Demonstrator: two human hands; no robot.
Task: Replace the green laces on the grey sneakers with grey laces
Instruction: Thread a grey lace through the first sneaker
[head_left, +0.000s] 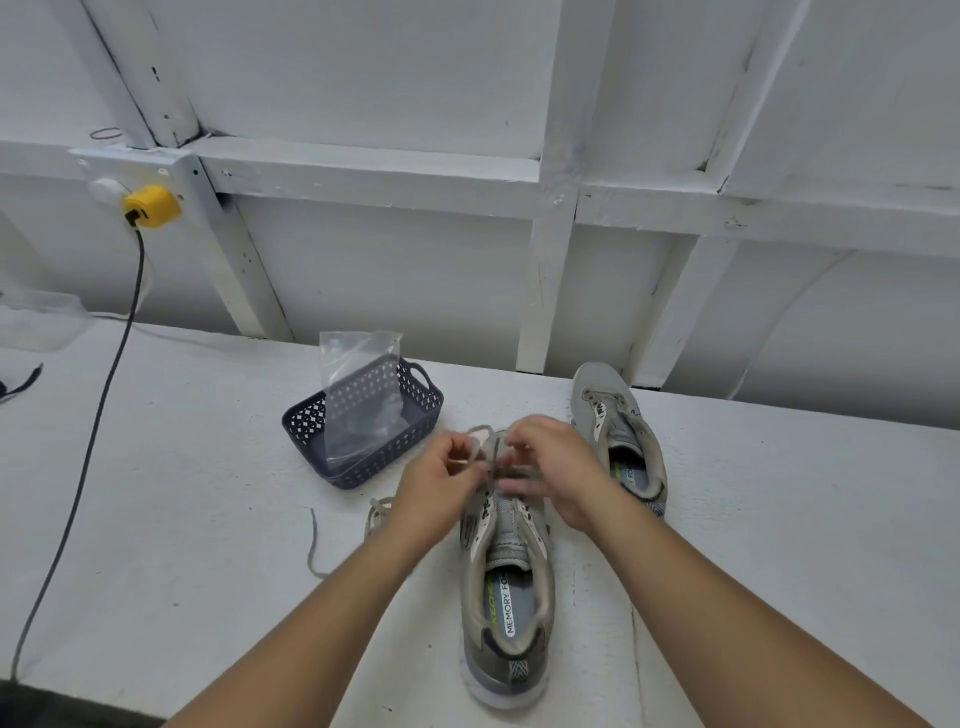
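Grey sneakers (506, 571), navy latticed basket (363, 415) (yellow plug (151, 207)).

On the insole of the near sneaker (506, 587), the words "MEMORY FOA" are read in dark capitals on a white strip; the last letter is hidden under the tongue. Beside that strip, lime-green brand lettering is seen, too blurred and partly covered to be read with certainty. On the insole of the far sneaker (618, 436), only "FOA" is made out on a like strip. No other text is legible.
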